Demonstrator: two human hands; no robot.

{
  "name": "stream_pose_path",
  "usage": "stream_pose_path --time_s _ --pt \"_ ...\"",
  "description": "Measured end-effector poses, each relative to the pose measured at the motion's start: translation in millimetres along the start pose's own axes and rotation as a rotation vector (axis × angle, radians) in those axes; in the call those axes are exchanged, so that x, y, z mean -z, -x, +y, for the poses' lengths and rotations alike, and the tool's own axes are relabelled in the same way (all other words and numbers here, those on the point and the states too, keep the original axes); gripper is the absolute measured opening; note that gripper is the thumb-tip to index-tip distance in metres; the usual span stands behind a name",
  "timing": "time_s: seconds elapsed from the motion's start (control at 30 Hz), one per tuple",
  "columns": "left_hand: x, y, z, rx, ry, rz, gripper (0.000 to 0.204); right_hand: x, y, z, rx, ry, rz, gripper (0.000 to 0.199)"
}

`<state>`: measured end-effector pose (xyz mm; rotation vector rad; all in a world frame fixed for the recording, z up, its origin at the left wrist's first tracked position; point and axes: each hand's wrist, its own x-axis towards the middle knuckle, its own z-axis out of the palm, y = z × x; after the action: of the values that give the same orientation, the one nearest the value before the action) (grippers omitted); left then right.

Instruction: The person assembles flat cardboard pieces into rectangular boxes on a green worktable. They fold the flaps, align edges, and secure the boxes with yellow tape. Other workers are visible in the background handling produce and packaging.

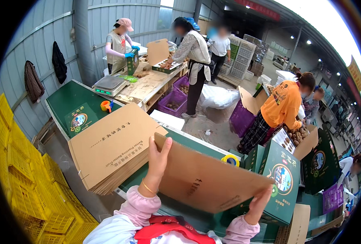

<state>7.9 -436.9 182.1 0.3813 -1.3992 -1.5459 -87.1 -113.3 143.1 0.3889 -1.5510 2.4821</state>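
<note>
Between my hands is a flat brown cardboard sheet (213, 177), held tilted above the green work surface. My left hand (159, 160) grips its left edge, fingers partly behind it. At the lower right corner, my right hand (260, 203) is closed on the sheet, its fingertips partly hidden. To the left lies a thick stack of flat brown cardboard sheets (115, 140). Beyond the held sheet sits a yellow tape roll (230, 160). A green printed carton (281, 181) stands just past my right hand.
Yellow plastic crates (29, 179) are piled at my left. An orange tape dispenser (106, 106) and a scale (108, 84) sit farther off. Several co-workers handle cartons and brown fruit, one in an orange top (284, 103) at the right. Purple crates (174, 103) stand beneath a wooden table.
</note>
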Motion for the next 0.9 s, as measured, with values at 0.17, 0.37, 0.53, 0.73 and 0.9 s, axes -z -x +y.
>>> stream_pose_path --time_s 0.17,0.37,0.53,0.73,0.9 --pt "-5.3 -12.9 -2.1 0.145 0.158 -0.067 0.043 -39.6 19.2 -69.0 0.070 0.150 -0.571 0.049" --pt "16.0 -19.4 1.4 0.262 0.053 -0.387 0.032 -46.7 44.0 -43.1 0.522 -0.151 -0.617 0.042" --pt "33.6 -16.5 16.5 0.275 -0.005 -0.474 0.038 -34.3 59.8 -52.2 0.612 0.046 -0.542 0.055" --pt "40.2 3.8 40.5 0.250 0.040 -0.438 0.047 -15.9 71.5 -72.5 0.678 0.245 -0.605 0.052" --pt "51.7 -8.3 81.1 0.262 -0.248 -0.665 0.028 -11.4 72.7 -111.8 0.608 0.619 -0.667 0.036"
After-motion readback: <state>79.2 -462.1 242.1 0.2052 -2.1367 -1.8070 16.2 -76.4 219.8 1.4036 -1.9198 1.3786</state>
